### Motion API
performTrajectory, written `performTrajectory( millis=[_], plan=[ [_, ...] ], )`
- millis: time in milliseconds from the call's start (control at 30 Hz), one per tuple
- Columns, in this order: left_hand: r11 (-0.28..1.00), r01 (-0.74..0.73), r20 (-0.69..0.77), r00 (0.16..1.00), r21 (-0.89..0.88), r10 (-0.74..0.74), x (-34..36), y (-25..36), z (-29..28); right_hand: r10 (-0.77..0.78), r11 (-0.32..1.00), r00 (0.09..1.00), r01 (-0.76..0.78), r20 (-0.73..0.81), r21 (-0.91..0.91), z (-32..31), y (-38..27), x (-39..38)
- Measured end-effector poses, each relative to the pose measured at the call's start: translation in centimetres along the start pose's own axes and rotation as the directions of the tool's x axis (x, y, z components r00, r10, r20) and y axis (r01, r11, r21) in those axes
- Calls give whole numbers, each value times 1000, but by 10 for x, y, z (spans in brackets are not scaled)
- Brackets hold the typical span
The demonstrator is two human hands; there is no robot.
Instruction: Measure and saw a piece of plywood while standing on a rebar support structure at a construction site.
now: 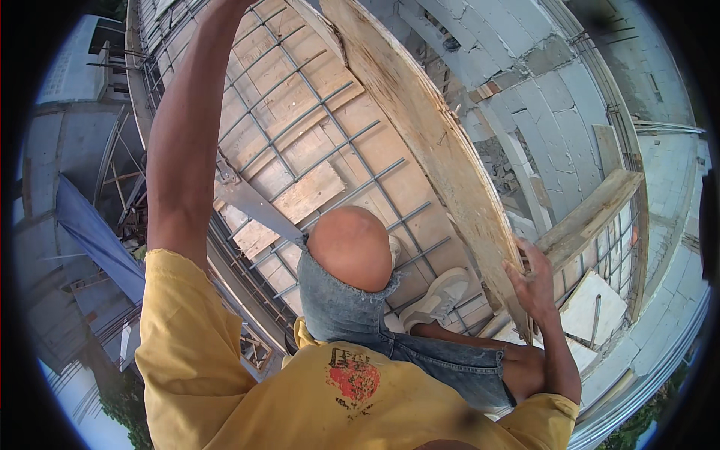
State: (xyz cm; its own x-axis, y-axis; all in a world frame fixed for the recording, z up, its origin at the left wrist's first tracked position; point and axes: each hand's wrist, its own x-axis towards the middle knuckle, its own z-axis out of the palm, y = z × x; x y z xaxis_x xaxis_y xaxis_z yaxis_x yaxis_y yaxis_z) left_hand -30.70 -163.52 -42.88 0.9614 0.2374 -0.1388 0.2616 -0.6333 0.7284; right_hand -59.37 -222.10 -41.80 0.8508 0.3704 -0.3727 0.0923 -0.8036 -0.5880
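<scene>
We clamp right hand (534, 281) on plywood panel (435, 142) edge; left hand out of view, can't tell; rebar grid (351, 140) alongside.

Long board (433, 141) — rough, matt wood

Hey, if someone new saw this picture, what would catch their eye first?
Probably the long wooden board slanting from the top centre to the right hand, which grips its edge. Next, the steel bar grid left of it, and the yellow shirt along the bottom.

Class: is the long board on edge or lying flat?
On edge: the board shows its rim uppermost, the right hand gripping it.
</scene>
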Motion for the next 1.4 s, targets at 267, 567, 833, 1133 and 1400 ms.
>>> performTrajectory(
  millis=[267,567,833,1133,1400],
  plan=[
    [999,-20,-32,999,45,21,6,5,56,-16,998,1000,15,-13,-59,4,2,-5],
    [840,-134,-276,961,-526,-19,-32,47,44,-75,996,996,74,-39,-42,1,-1,-4],
    [154,11,-58,900,-988,-432,-96,-43,62,-19,1000,1000,19,-22,0,-2,-8,-2],
    [-321,379,493,579,-868,-649,-224,-188,210,15,998,1000,-14,-13,56,-8,3,2],
    [42,506,401,729,-862,-554,-182,-142,209,58,994,998,-56,-15,97,-10,15,5]
  ],
)
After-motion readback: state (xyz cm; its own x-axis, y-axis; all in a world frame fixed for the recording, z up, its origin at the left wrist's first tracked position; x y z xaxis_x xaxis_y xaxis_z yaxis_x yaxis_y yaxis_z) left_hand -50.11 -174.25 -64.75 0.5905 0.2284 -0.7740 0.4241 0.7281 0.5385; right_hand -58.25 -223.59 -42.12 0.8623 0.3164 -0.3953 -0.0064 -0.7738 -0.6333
